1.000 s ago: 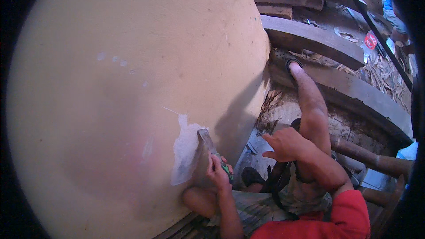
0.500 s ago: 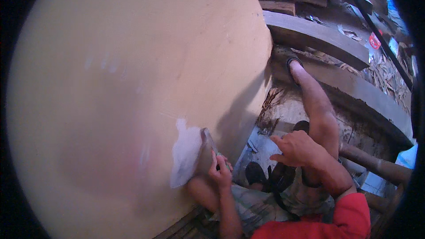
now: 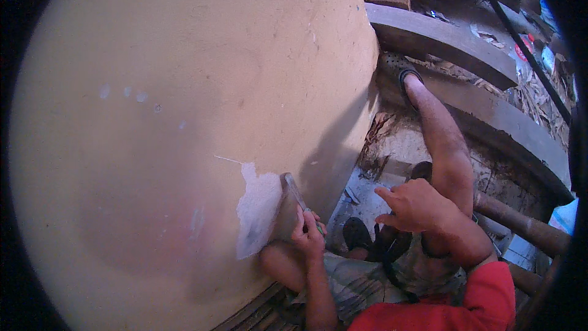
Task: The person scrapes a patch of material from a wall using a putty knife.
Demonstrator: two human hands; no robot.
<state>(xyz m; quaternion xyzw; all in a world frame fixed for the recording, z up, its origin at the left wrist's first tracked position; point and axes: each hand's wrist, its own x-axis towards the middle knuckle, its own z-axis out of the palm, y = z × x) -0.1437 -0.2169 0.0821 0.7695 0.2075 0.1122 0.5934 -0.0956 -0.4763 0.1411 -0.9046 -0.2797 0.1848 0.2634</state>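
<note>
My left hand is wrapped round the handle of a scraper, a flat metal blade with some green at the handle. The blade's tip meets the tan wall at the right edge of a pale bare patch, where the coating is gone. Held over my bent leg, my right hand has nothing visible in it. Its thumb and forefinger are apart; the other fingers curl partly out of sight.
Wooden beams lie stacked at the upper right, with my foot resting among them. A round pole is near my right elbow. Dry leaves and litter cover the ground beyond. A dark thin bar slants across the upper right.
The view has shifted slightly and the wall looks sharper. My left hand and the scraper stay by the patch's right edge; my right hand keeps its pose.
</note>
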